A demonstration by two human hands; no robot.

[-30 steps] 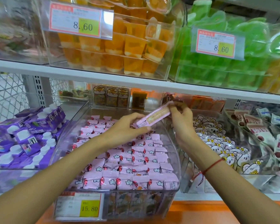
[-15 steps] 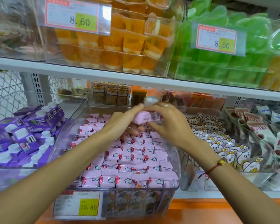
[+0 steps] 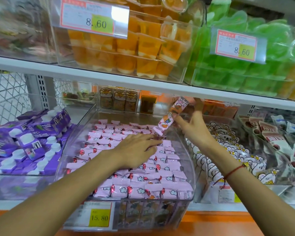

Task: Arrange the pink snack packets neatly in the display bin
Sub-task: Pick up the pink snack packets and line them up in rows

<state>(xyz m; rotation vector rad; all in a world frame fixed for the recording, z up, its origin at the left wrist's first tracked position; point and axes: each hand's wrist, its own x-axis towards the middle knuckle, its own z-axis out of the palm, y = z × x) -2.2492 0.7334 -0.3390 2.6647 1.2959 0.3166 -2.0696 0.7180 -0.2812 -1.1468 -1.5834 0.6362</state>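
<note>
While most pink packets [image 3: 126, 167] already lie in rows in the display bin [image 3: 188, 160], the right hand [image 3: 192, 127] pinches one packet [image 3: 171, 116] above its far right corner, unplaced; the left hand [image 3: 136, 150] rests flat on the rows.

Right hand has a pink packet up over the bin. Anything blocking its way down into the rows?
Partly. The left hand lies flat on the packed rows, just below the held packet in the right hand. The rows look full under it; bare floor of the bin shows only at the back.

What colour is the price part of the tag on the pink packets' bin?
Yellow, reading 15.80, on the clear bin's front price tag; head view.
</note>
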